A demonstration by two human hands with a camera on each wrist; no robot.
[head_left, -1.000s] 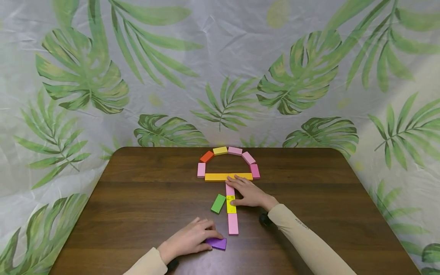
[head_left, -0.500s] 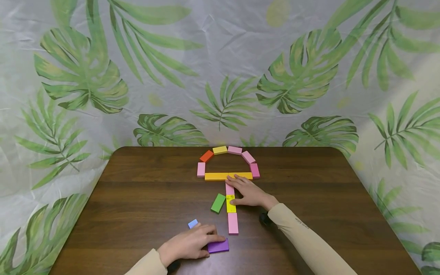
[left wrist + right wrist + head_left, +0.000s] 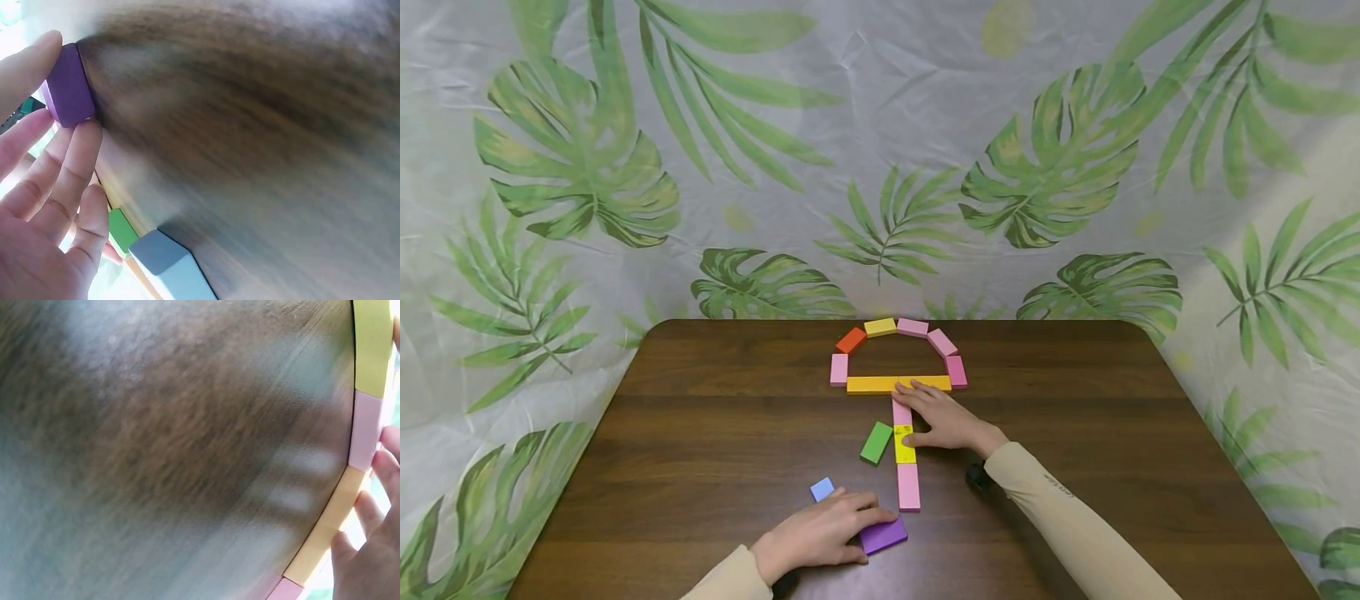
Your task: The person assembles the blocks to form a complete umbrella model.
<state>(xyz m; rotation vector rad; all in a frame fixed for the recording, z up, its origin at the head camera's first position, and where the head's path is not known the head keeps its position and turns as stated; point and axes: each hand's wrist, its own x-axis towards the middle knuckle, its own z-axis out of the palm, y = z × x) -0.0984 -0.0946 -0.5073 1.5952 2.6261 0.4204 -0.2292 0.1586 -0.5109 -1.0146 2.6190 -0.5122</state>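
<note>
My left hand (image 3: pixel 820 529) pinches a purple block (image 3: pixel 883 536) between thumb and fingertips, low on the table below the column's near end. The left wrist view shows the thumb on one side of that block and fingers on the other. My right hand (image 3: pixel 951 423) rests with extended fingers over a column of blocks: a pink block (image 3: pixel 900 412), a yellow block (image 3: pixel 905 455) and a nearer pink block (image 3: pixel 908 487). Its fingertips reach the orange bar (image 3: pixel 868 384) across the column's top. A light blue block (image 3: pixel 822 488) lies partly hidden behind my left hand.
Beyond the orange bar, an arch of several blocks includes a red block (image 3: pixel 852 341) and a pale yellow block (image 3: pixel 880 327). A green block (image 3: pixel 876 443) lies slanted left of the column. A leaf-patterned cloth (image 3: pixel 895 108) hangs behind the wooden table (image 3: pixel 700 450).
My left hand has slid the purple block slightly right, and the block has turned so its right end points farther away. The light blue block has come into view. My right hand stays in place.
</note>
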